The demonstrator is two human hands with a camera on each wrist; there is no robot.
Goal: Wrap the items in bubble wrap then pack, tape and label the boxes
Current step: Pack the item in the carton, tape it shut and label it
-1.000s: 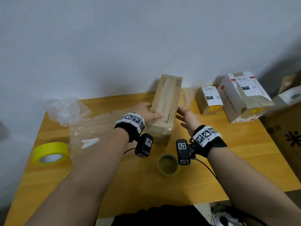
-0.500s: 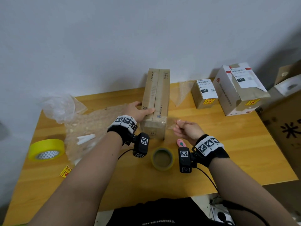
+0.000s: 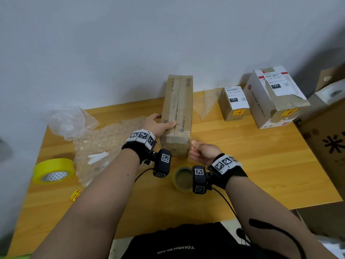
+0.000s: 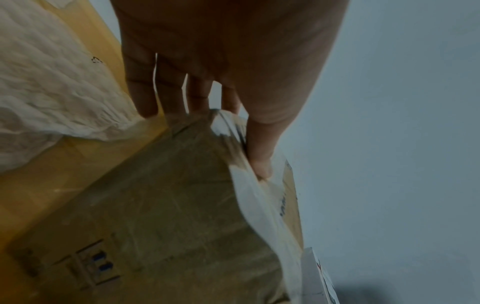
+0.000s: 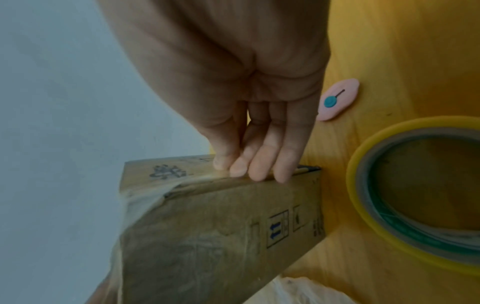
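A long brown cardboard box (image 3: pixel 177 113) lies on the wooden table (image 3: pixel 252 165), taped along its top seam and over its near end. My left hand (image 3: pixel 158 126) rests on the box's left side, fingers straight down the side, thumb pressed flat on the tape on top. In the left wrist view the thumb (image 4: pixel 259 164) lies on the shiny tape of the box (image 4: pixel 168 216). My right hand (image 3: pixel 200 152) is at the near right corner. The right wrist view shows its straight fingertips (image 5: pixel 254 168) pressing the box (image 5: pixel 207 236) edge.
A clear tape roll (image 3: pixel 183 178) sits just before the box, and a pink cutter (image 5: pixel 339 99) lies beside it. Bubble wrap (image 3: pixel 104 146) with white strips, a yellow tape roll (image 3: pixel 53 171) and a yellow sticker (image 3: pixel 75 194) lie left. Two labelled boxes (image 3: pixel 234 102) (image 3: pixel 274 98) stand back right, and a big carton (image 3: pixel 328 139) stands off the table's right edge.
My right hand left the box's right side, drew back towards me, and now presses its near right corner. The left hand has stayed on the box's left side.
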